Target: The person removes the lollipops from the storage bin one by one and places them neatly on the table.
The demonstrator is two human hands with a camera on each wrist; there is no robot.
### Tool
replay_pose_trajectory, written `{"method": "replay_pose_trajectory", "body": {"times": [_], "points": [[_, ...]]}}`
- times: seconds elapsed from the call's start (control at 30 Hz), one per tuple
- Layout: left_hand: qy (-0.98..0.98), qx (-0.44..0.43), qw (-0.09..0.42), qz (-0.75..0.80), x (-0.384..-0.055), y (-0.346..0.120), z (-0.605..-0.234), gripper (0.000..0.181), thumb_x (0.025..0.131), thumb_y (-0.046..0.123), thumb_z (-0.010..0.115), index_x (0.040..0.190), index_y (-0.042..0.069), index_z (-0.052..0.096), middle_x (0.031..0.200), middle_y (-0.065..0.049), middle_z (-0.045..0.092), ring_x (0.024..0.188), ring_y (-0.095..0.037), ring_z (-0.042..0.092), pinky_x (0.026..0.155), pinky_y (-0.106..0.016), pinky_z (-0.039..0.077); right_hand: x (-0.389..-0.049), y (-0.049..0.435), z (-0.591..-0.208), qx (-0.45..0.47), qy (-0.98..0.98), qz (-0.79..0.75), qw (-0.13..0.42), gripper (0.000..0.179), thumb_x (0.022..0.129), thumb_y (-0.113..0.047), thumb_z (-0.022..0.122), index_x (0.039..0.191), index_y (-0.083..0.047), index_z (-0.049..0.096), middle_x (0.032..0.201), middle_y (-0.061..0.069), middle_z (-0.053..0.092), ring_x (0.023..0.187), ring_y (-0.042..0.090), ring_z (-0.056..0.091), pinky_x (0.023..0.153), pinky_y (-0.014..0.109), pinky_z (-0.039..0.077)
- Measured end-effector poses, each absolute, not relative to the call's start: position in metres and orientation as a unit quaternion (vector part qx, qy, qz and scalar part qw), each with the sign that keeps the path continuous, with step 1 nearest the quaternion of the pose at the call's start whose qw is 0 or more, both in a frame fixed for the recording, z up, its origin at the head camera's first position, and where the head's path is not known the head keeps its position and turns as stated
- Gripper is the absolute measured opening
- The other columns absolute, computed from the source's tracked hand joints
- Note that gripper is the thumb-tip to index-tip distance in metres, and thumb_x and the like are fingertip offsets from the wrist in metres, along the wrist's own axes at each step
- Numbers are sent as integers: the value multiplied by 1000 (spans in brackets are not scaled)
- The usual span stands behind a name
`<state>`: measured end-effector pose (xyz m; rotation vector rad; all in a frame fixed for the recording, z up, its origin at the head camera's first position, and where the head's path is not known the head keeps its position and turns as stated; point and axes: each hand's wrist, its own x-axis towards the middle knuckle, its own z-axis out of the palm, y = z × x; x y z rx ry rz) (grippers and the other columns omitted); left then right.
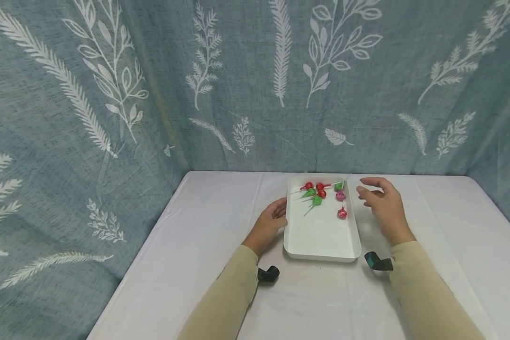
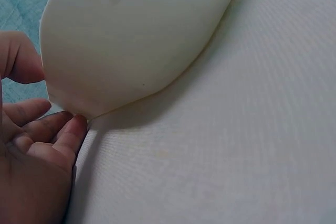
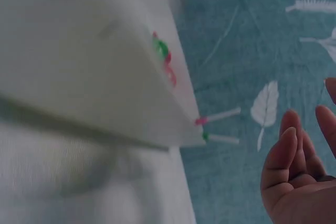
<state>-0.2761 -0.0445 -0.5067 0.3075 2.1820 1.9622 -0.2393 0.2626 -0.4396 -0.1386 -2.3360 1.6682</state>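
Observation:
A white rectangular tray lies on the table with several wrapped lollipops in it. On its left part are red lollipops and green lollipops, bunched toward the back. Along the right side lie a green one, a pink lollipop and a pinkish-red lollipop. My left hand holds the tray's left edge, thumb at the rim and fingers at its lower edge. Just right of the tray, my right hand is raised and holds nothing, thumb and fingers apart.
A white cloth covers the table. Blue-green curtains with white leaf prints hang behind it and at the sides. Black wrist cameras are strapped to both forearms. Two lollipop sticks project past the tray's rim in the right wrist view.

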Motion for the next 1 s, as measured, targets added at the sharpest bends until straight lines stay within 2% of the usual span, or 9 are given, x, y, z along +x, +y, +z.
{"method": "replay_pose_trajectory", "body": {"times": [0.13,0.37,0.47,0.67,0.87,1.0], "points": [[744,95,96,654,-277,-44,-509,76,90,2,60,165,7,46,163,-7,53,149,-24,49,123,-41,39,-238,252,-436,-25,-803,583,124,50,111,-34,65,148,-1,59,139,18,62,110,25,66,90,29,56],[744,99,96,653,-278,-43,-509,76,91,2,59,165,6,45,163,-8,52,149,-24,49,123,-41,39,-240,238,-433,2,-783,614,102,50,110,-32,65,147,2,58,135,20,61,117,38,64,90,29,57],[741,102,95,656,-278,-43,-508,76,90,2,59,165,5,45,163,-9,52,150,-26,49,123,-42,39,-244,231,-431,10,-773,628,89,48,110,-31,66,145,2,58,135,19,62,117,37,65,90,28,58],[744,97,99,653,-277,-43,-505,75,92,2,60,165,7,45,163,-7,52,148,-23,50,122,-40,40,-256,216,-424,15,-771,634,60,50,109,-33,68,146,-1,59,142,17,60,116,27,65,96,34,56],[737,102,101,661,-278,-44,-508,75,92,3,61,165,6,45,163,-7,52,148,-23,50,123,-41,40,-270,206,-427,8,-782,622,37,49,109,-32,67,147,-2,59,145,17,57,122,35,63,98,40,55],[731,109,102,665,-279,-45,-509,74,93,3,61,165,5,44,163,-8,52,149,-25,49,123,-42,39,-278,200,-431,-1,-788,616,23,50,108,-32,67,147,-2,59,144,16,57,120,35,64,97,41,56]]}}
